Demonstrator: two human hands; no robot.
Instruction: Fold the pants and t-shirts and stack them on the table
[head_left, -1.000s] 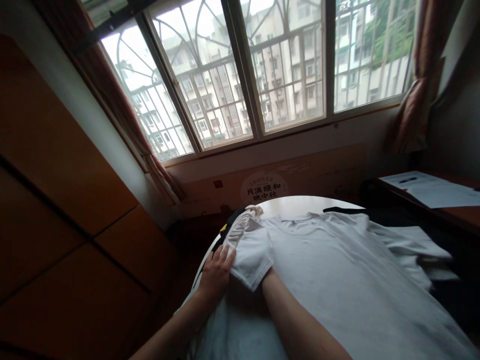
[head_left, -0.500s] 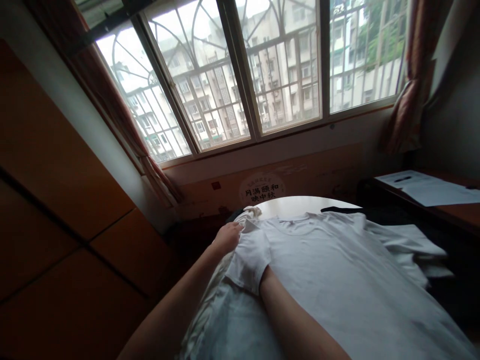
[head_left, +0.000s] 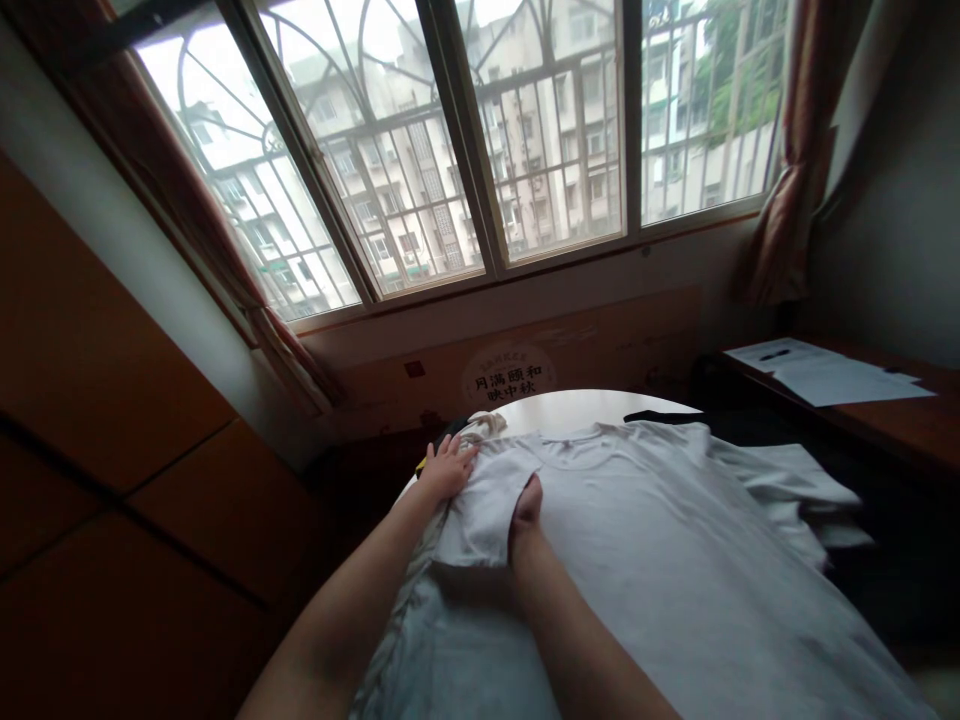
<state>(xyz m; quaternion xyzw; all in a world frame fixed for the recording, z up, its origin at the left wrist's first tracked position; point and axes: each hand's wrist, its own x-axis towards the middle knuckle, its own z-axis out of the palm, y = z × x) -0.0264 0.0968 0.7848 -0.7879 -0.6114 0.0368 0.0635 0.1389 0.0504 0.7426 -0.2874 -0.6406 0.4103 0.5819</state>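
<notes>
A white T-shirt [head_left: 645,560] lies spread on a round white table [head_left: 592,402], its neckline at the far end. My left hand [head_left: 448,468] rests at the outer edge of the left sleeve, fingers apart and stretched out. Inside the opening of that sleeve [head_left: 480,510] is part of my right hand [head_left: 529,505]. Its thumb side shows at the hem, while the fingers are hidden under the cloth. Beneath the left side of the T-shirt lies more pale, rumpled fabric [head_left: 442,640].
A bunched cream cloth [head_left: 486,425] sits beyond my left hand. Something black [head_left: 664,415] lies past the T-shirt's right shoulder. Papers [head_left: 825,372] rest on a brown desk [head_left: 911,425] at the right. Brown cabinet doors [head_left: 112,400] stand at the left, below a barred window [head_left: 450,150].
My right hand has drawn back partly out of the sleeve, so its thumb side now shows. My left hand has spread its fingers. The view has shifted slightly to the right.
</notes>
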